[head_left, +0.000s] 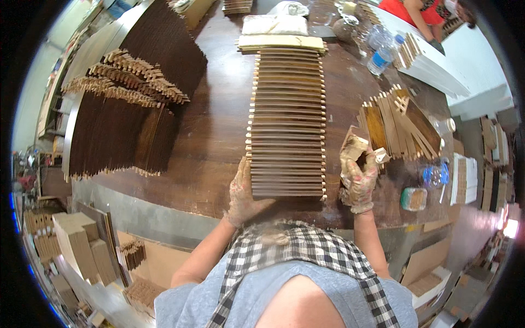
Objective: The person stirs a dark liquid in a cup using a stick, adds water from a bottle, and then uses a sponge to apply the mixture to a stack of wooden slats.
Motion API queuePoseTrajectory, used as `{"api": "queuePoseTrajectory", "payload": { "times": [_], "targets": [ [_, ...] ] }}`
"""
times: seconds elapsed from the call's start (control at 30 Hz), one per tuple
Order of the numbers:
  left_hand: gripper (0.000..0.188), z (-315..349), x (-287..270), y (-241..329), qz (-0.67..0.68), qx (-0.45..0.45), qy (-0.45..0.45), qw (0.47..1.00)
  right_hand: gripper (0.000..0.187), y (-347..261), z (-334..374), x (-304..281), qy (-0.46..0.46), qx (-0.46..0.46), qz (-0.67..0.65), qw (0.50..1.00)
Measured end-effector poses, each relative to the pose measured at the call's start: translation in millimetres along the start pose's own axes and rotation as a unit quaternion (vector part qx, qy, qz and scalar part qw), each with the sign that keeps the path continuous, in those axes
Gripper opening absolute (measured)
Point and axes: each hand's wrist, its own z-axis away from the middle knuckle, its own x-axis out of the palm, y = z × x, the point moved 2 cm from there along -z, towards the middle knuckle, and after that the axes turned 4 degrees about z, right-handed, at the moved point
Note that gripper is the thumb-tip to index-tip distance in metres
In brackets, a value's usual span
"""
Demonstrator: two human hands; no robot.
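A long row of dark brown wooden slats (287, 128) with pale dowel pegs at both ends lies on the table in front of me. My left hand (243, 192), in a stained pale glove, rests along the near left side of the row, fingers stretched forward and thumb spread. To the right of the row, my right hand (360, 177), also gloved and smeared, has its fingers curled round a brownish, stained object (354, 143). A small white tip (381, 156) shows beside those fingers. I cannot make out what the object is.
Tall stacks of dark pegged boards (120, 131) stand at the left. A pile of loose slats (402, 126) lies to the right, near a plastic water bottle (381, 57), a blue-capped container (436, 175) and a small jar (413, 199). Across the table, a person in red (415, 16) leans in.
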Motion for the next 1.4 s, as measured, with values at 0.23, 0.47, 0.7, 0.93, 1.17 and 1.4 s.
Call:
{"api": "queuePoseTrajectory", "payload": {
  "times": [0.23, 0.47, 0.7, 0.93, 1.17, 1.4],
  "targets": [
    [0.112, -12.9, -8.6, 13.1, 0.020, -0.010, -0.007, 1.000, 0.049, 3.1, -46.3, 32.4, -0.079, 0.061, -0.217, 0.971],
    [0.121, -16.5, -11.7, 4.7, 0.042, 0.010, -0.051, 0.998, 0.045, 6.9, -104.6, 51.0, -0.163, 0.249, -0.539, 0.788],
    [0.122, -12.1, -8.0, -9.8, 0.088, 0.039, -0.058, 0.994, 0.059, -3.2, -134.0, 69.4, -0.170, 0.212, -0.480, 0.834],
    [0.102, -15.0, -9.4, -18.4, 0.040, 0.061, -0.068, 0.995, 0.049, 19.2, -200.2, 87.4, -0.194, 0.264, -0.571, 0.753],
    [0.075, -18.3, -13.4, -24.9, 0.087, 0.026, -0.087, 0.992, 0.051, 6.0, -215.3, 146.0, -0.241, 0.219, -0.537, 0.778],
    [0.049, -14.2, -8.5, -32.3, 0.105, 0.017, -0.110, 0.988, 0.053, -9.8, -257.3, 165.8, -0.113, -0.082, -0.075, 0.987]
  ]
}}
